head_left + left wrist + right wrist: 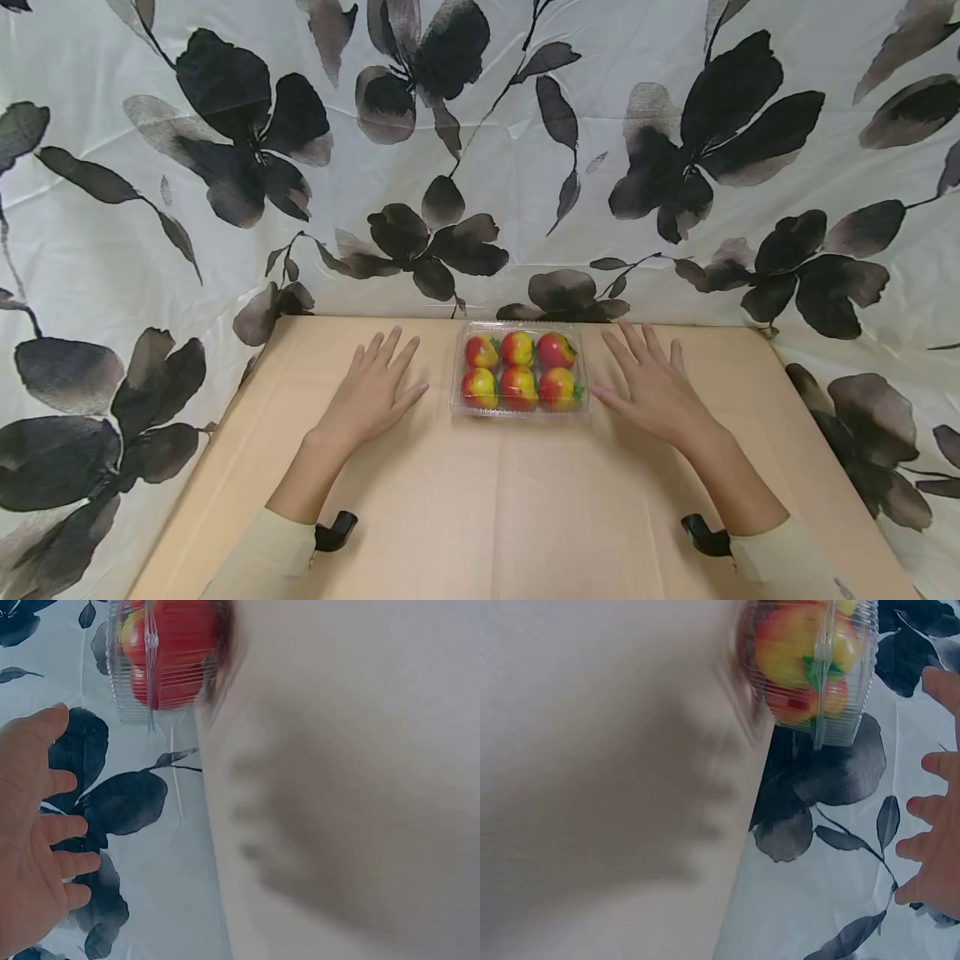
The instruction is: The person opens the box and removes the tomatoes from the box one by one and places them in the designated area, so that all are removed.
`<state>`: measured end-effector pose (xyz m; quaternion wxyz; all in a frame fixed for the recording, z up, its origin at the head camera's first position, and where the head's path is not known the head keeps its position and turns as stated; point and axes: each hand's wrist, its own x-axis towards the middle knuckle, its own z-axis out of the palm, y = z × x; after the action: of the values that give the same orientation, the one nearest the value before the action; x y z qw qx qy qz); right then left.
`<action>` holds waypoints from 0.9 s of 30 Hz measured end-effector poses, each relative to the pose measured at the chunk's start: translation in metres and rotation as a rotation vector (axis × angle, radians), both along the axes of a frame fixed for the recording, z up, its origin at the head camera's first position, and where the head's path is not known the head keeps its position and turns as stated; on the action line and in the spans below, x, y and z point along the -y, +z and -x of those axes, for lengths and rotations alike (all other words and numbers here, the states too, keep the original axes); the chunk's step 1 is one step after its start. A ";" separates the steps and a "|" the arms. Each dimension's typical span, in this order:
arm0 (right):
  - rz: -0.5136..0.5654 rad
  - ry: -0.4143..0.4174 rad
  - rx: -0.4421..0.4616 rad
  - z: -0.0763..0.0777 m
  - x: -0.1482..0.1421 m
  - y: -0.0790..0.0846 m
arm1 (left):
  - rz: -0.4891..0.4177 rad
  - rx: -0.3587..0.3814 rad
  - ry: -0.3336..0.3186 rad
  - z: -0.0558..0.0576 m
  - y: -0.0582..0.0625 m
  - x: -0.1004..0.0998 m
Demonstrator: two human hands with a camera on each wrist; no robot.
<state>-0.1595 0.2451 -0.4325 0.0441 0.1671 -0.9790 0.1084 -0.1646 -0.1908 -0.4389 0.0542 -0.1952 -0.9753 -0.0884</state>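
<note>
A clear plastic clamshell box [519, 414] stands near the back edge of the table, its lid down over several red and yellow fruits [517, 387] with green leaves, set in two rows. On its left side my left hand [372, 392] is held palm down with fingers spread, apart from the box. To the right, my right hand [654, 392] mirrors it, thumb nearest the box's side. Neither hand holds anything. Both wrist views show the hands raised over their shadows, with the ribbed box wall [161, 682] beyond the left thumb.
The light wooden table [495, 500] narrows toward the back, where the box sits close to the edge. Behind and around it hangs a white cloth [525, 183] printed with dark flowers. A black strap mount [335, 532] is on the left wrist, another [705, 536] on the right.
</note>
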 end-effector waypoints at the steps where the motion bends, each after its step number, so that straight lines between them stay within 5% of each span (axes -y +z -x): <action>1: -0.002 0.009 -0.008 0.001 0.002 0.000 | -0.001 0.002 -0.004 0.000 0.000 0.000; 12: -0.021 0.109 -0.034 0.007 0.019 0.002 | -0.038 0.017 -0.026 0.001 -0.004 0.000; 27: 0.010 0.261 -0.026 0.015 0.051 0.004 | -0.225 0.107 -0.085 0.004 -0.011 -0.003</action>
<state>-0.1750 0.1946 -0.4288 0.0433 0.2944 -0.9477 0.1158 -0.1683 -0.1873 -0.4494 0.0200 -0.2239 -0.9515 -0.2099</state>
